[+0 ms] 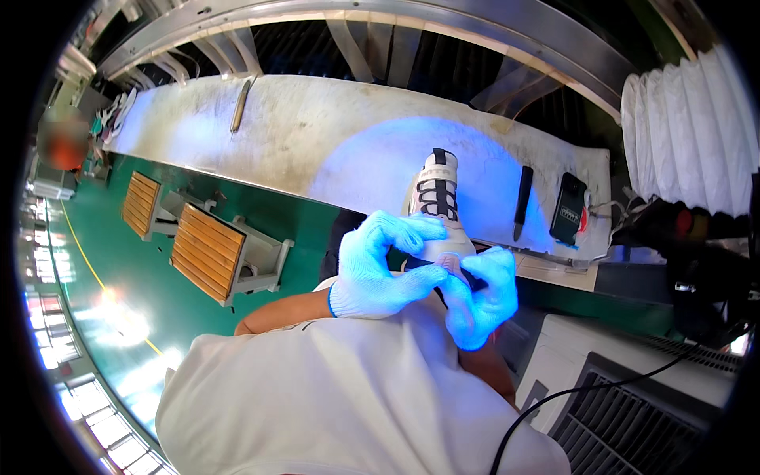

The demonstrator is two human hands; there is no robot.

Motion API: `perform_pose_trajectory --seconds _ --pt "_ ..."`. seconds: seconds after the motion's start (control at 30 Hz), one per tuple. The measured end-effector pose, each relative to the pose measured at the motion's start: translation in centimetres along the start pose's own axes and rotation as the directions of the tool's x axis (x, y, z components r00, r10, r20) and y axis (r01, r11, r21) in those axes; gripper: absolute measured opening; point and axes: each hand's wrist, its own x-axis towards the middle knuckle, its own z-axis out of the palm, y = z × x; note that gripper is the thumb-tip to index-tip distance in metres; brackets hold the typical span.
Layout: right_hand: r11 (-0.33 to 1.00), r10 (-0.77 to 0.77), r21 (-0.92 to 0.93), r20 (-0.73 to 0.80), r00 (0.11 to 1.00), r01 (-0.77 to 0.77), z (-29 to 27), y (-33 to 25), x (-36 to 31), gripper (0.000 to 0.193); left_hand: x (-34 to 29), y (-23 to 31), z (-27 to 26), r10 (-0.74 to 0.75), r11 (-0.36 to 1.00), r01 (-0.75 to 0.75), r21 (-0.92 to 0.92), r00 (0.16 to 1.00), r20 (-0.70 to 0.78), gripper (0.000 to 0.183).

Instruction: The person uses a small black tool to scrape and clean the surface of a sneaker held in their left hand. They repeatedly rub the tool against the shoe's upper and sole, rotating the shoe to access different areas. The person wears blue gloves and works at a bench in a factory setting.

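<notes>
A pale sneaker [438, 198] with black lacing straps lies at the bench's near edge, its toe end toward me. My left hand [380, 269], in a white glove lit blue, curls around the toe end from the left, thumb and fingers bent against it. From the right, my right hand [484, 297], gloved alike, closes its fingers on the same end. Between the fingertips shows a small pinkish part of the shoe; the exact contact underneath is hidden by the gloves.
On the pale bench [277, 142] lie a dark knife-like tool [522, 202], a black phone [568, 210] and a wooden-handled tool [240, 104]. A white ribbed duct [689, 131] hangs at right. Slatted wooden seats [207, 249] stand left; a black cable [586, 388] crosses a vented unit [633, 412].
</notes>
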Motion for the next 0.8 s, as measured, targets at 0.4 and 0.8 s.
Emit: perform_pose_trajectory --seconds 0.4,0.8 --pt "0.989 0.149 0.030 -0.016 0.989 -0.148 1.3 0.2 -1.4 0.069 3.6 0.4 -3.3 -0.254 0.962 0.274 0.016 0.868 0.427 0.048" --pt "0.990 0.129 0.041 0.080 0.988 -0.132 1.0 -1.0 0.9 0.068 3.4 2.8 -1.0 -0.534 0.834 0.551 -0.027 0.819 0.209 0.020"
